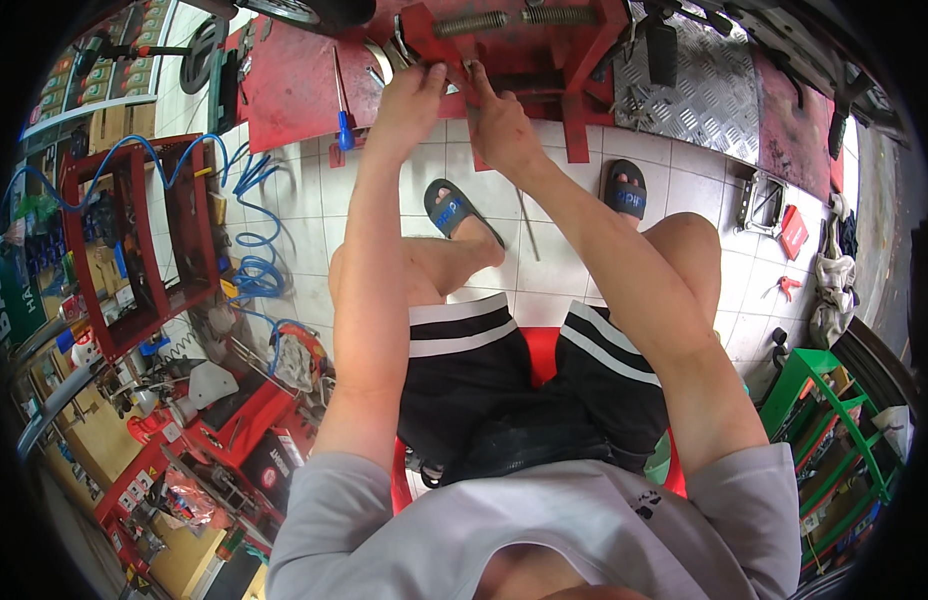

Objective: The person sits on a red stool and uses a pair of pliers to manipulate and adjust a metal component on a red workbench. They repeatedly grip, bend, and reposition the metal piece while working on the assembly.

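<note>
My left hand (415, 103) is at the near edge of a red metal frame (594, 45), its fingers closed at a curved metal part (402, 38). What they hold, if anything, is too small to make out. Just to its right is my right hand (501, 125). Its index finger points up along the frame's red upright, and the other fingers are curled in, partly hidden. Two coil springs (471, 23) lie across the top of the frame. To the left of my left hand, a screwdriver (344, 128) with a blue handle lies over the edge of the red platform (289, 100).
A diamond-plate metal sheet (694, 95) covers the platform's right part. A thin rod (529, 228) lies on the tiled floor between my feet. A blue coiled air hose (256, 240) and red rack (149, 250) stand left; a green metal rack (814, 400) is at right.
</note>
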`<state>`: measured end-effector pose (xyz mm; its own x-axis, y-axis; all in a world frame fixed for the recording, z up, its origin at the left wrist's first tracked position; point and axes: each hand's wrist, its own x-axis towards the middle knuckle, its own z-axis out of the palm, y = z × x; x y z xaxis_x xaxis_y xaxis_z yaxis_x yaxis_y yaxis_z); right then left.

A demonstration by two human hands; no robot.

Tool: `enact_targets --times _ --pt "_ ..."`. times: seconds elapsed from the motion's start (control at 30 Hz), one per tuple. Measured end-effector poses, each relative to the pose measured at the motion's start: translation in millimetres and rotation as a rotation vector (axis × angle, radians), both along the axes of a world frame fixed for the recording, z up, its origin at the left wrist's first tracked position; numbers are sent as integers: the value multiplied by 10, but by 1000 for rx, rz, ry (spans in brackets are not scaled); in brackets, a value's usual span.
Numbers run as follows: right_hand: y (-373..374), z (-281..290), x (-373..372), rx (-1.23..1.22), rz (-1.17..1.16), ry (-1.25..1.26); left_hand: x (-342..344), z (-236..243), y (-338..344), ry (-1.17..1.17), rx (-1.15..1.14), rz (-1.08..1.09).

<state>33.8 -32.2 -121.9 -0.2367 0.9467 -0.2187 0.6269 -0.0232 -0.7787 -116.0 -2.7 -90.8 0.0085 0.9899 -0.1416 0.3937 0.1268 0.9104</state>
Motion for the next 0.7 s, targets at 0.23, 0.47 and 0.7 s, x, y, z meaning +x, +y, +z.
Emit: enact_targets --times 0.23,0.47,0.7 --pt "55 -134 -42 4 116 37 16 198 -73 79 -127 -89" --pt "149 -150 32 -124 133 -1 -189 510 -6 -31 -194 165" --pt "197 -220 35 -232 117 219 -434 580 -89 -210 -141 404"
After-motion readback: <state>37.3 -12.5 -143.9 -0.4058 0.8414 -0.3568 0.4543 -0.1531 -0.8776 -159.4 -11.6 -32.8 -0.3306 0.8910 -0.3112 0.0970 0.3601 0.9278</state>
